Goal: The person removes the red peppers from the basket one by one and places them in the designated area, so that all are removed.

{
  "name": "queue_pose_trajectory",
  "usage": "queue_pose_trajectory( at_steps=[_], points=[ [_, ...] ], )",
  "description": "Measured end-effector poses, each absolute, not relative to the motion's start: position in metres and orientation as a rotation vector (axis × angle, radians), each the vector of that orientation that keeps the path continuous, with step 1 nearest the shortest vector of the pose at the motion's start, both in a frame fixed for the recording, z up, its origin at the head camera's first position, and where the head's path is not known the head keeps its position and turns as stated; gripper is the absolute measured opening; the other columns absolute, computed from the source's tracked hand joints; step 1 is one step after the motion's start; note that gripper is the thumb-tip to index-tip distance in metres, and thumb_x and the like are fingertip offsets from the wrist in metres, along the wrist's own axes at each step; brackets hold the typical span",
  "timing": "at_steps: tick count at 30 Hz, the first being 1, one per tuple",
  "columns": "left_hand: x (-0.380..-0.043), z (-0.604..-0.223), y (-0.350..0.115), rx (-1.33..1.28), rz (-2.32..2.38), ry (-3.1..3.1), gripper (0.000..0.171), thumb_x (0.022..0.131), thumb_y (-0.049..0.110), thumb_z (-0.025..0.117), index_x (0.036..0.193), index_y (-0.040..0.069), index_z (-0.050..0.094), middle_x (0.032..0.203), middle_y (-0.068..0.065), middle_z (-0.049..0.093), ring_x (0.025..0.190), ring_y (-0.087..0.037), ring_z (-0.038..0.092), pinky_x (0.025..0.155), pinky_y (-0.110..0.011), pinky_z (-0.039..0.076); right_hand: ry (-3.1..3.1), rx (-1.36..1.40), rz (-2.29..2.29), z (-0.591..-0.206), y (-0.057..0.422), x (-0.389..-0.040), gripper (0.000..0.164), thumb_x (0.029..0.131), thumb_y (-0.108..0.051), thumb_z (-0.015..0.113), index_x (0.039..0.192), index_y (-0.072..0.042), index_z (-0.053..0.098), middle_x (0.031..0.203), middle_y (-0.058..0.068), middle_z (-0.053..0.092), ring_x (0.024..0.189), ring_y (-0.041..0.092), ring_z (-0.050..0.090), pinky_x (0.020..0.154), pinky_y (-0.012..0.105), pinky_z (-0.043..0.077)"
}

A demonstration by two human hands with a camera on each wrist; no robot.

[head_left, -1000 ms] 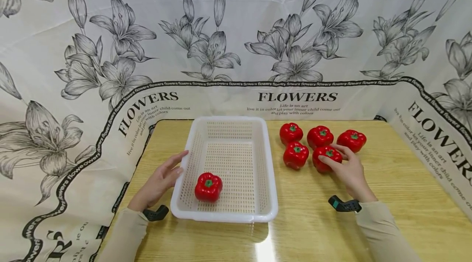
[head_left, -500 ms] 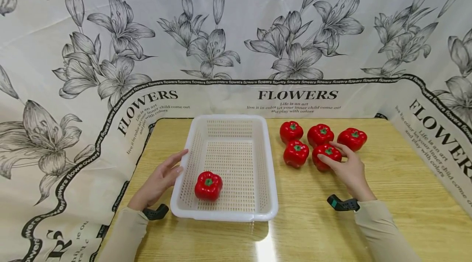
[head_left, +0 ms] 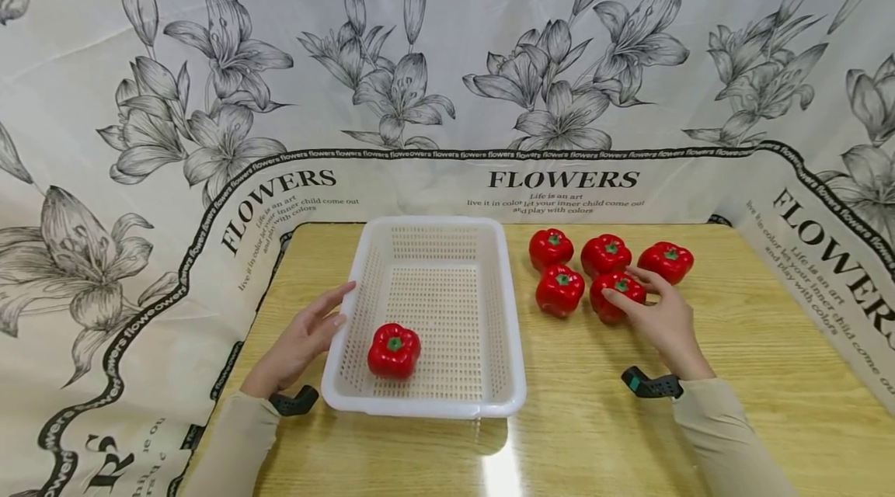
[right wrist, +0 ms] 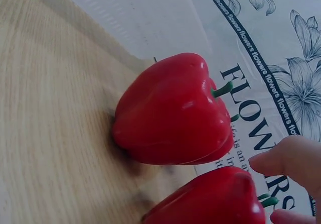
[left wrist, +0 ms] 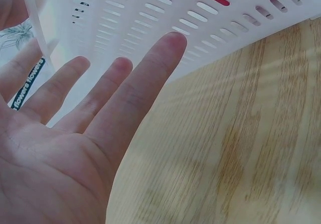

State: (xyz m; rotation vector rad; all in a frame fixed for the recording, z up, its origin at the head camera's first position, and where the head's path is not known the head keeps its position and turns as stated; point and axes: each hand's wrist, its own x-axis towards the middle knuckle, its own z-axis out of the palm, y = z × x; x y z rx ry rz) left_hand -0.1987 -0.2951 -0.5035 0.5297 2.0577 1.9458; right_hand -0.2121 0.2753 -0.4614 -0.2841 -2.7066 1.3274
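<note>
My left hand [head_left: 297, 345] is at the left side of a white perforated plastic basket [head_left: 517, 373]. In the left wrist view its fingers [left wrist: 145, 88] extend along the basket's outer wall. One red bell pepper [head_left: 395, 351] with a green stem sits inside, near the front left. To the right, my right hand [head_left: 660, 322] grips another red bell pepper [head_left: 610, 307] from its right side, thumb on the near side and fingers around the far side. That pepper is still among the others on the table. In the right wrist view, a neighbouring pepper [right wrist: 173, 113] stands beside it.
Several more red bell peppers [head_left: 550, 250] stand close around the held one on the wooden table [head_left: 580, 419], at the basket's right. A white cloth [head_left: 412, 186] printed with flowers hangs behind the table and along its sides.
Both hands keep their places at the basket and the pepper. The view has shifted slightly; the basket and the peppers have not visibly moved.
</note>
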Motion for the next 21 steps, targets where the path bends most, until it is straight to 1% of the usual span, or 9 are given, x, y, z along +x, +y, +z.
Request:
queue_pose_trajectory(
  at_steps=[4,6,8,9,11,13,15,19,21],
  points=[
    [-0.199,-0.503,-0.296,0.524,1.943,2.06,0.059,0.119,0.016,0.046,0.175,0.015,0.028,0.179,-0.022,0.018,0.151,-0.055,0.04,0.106,-0.058,0.057,-2.635,-0.265,1.206,-0.446,0.275,-0.21,0.08,0.102,-0.049,0.077,0.161,-0.004,0.051,0.149,0.031,0.056,0.126,0.048,0.056,0.078,0.033,0.049],
    [-0.199,-0.503,-0.296,0.515,1.94,2.068,0.059,0.119,0.016,0.047,0.175,0.016,0.029,0.179,-0.021,0.018,0.151,-0.053,0.041,0.106,-0.057,0.057,-2.584,-0.243,1.165,-0.436,0.272,-0.209,0.076,0.101,-0.046,0.078,0.16,-0.005,0.053,0.148,0.03,0.059,0.126,0.049,0.056,0.08,0.035,0.048],
    [-0.199,-0.503,-0.296,0.51,1.934,2.08,0.059,0.119,0.017,0.047,0.175,0.016,0.029,0.179,-0.021,0.018,0.151,-0.053,0.041,0.107,-0.058,0.057,-2.542,-0.211,1.128,-0.425,0.268,-0.208,0.075,0.1,-0.044,0.08,0.16,-0.006,0.054,0.147,0.029,0.059,0.127,0.05,0.056,0.087,0.043,0.05],
    [-0.199,-0.503,-0.296,0.506,1.933,2.084,0.059,0.119,0.017,0.047,0.174,0.016,0.029,0.179,-0.02,0.018,0.151,-0.053,0.041,0.107,-0.058,0.056,-2.527,-0.192,1.115,-0.42,0.265,-0.207,0.075,0.1,-0.042,0.081,0.161,-0.006,0.053,0.148,0.029,0.059,0.128,0.051,0.056,0.091,0.049,0.05],
    [-0.199,-0.502,-0.296,0.503,1.929,2.092,0.059,0.119,0.017,0.047,0.174,0.016,0.029,0.179,-0.02,0.018,0.151,-0.053,0.041,0.107,-0.058,0.056,-2.499,-0.158,1.096,-0.411,0.258,-0.206,0.075,0.099,-0.038,0.082,0.161,-0.006,0.053,0.15,0.03,0.059,0.131,0.052,0.054,0.099,0.062,0.047],
    [-0.198,-0.502,-0.296,0.51,1.927,2.091,0.059,0.119,0.017,0.047,0.174,0.016,0.029,0.179,-0.021,0.017,0.151,-0.055,0.04,0.107,-0.059,0.056,-2.483,-0.13,1.105,-0.403,0.251,-0.205,0.076,0.099,-0.036,0.084,0.162,-0.008,0.053,0.151,0.029,0.058,0.135,0.052,0.052,0.105,0.069,0.043],
    [-0.198,-0.501,-0.296,0.515,1.928,2.089,0.059,0.119,0.017,0.047,0.175,0.015,0.029,0.179,-0.021,0.017,0.151,-0.055,0.04,0.107,-0.059,0.056,-2.479,-0.105,1.133,-0.397,0.243,-0.204,0.076,0.099,-0.036,0.084,0.163,-0.01,0.052,0.153,0.028,0.057,0.136,0.051,0.051,0.104,0.069,0.043],
    [-0.198,-0.501,-0.295,0.52,1.93,2.09,0.059,0.119,0.017,0.047,0.175,0.015,0.029,0.179,-0.021,0.017,0.151,-0.055,0.04,0.106,-0.056,0.057,-2.496,-0.063,1.218,-0.391,0.23,-0.202,0.077,0.098,-0.041,0.084,0.163,-0.014,0.053,0.154,0.024,0.058,0.134,0.047,0.052,0.101,0.055,0.046],
    [-0.198,-0.502,-0.295,0.523,1.93,2.091,0.059,0.119,0.016,0.047,0.175,0.015,0.029,0.179,-0.021,0.018,0.151,-0.055,0.04,0.106,-0.055,0.058,-2.512,-0.045,1.255,-0.39,0.224,-0.202,0.08,0.097,-0.044,0.085,0.164,-0.016,0.052,0.154,0.023,0.058,0.133,0.048,0.054,0.1,0.052,0.047]
  ],
)
